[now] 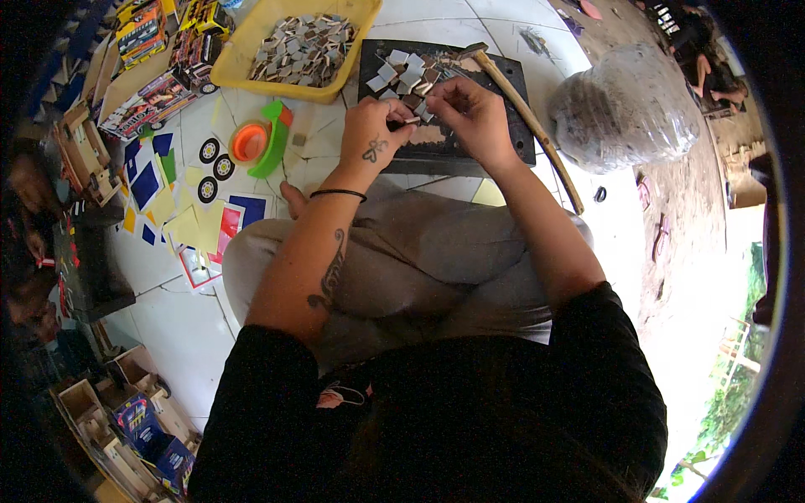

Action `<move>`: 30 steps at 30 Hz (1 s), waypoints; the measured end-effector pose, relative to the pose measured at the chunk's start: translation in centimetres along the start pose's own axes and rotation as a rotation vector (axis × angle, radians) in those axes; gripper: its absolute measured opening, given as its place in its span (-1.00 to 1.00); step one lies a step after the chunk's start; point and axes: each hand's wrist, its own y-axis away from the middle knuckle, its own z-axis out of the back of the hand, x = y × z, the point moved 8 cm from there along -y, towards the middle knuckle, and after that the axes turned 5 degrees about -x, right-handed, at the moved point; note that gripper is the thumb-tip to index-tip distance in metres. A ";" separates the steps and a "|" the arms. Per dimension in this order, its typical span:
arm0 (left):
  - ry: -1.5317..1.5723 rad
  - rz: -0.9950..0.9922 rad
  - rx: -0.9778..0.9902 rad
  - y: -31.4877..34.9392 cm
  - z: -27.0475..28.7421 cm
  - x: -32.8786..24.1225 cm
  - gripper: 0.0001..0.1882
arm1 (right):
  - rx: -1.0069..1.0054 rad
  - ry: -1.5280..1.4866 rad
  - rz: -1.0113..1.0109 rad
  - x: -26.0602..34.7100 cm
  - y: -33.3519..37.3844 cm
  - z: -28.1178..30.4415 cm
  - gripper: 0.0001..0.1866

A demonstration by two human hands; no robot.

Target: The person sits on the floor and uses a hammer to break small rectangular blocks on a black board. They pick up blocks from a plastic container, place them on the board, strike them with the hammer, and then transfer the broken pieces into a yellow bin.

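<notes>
My left hand (374,132) is closed in a pinch on a small flat piece (412,120) with a pale edge. Close beside it, my right hand (471,119) has its fingers pressed together; what they hold, if anything, is too small to make out. Both hands are over a dark block (419,158) in front of my crossed legs. On the block, just beyond my fingers, lies a loose heap of small square pieces (404,71), grey and brown. A hammer (539,137) rests across the block's right side, its wooden handle reaching toward my right knee.
A yellow tub (220,74) full of similar pieces stands far left. Nearer are an orange roll in a green holder (275,151), wheel-shaped discs (210,151), coloured sheets (180,226) and toy trucks (147,105). A stuffed plastic bag (625,109) sits at right. Other people are at the edges.
</notes>
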 end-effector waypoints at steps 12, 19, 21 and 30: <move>-0.012 -0.065 -0.094 -0.8 0.4 0.0 -0.81 | -0.030 0.098 0.115 1.3 -0.3 -0.9 -0.90; -0.105 -0.093 -0.097 -0.7 0.2 0.1 -0.80 | -0.025 0.185 0.136 1.8 -0.3 -1.0 -0.89; -0.054 -0.048 -0.063 -0.9 0.0 0.5 -0.79 | -0.027 0.173 0.156 2.0 -0.3 -0.9 -0.88; -0.121 -0.091 -0.086 -0.8 0.1 0.3 -0.81 | -0.047 0.118 0.179 2.0 -0.3 -0.8 -0.87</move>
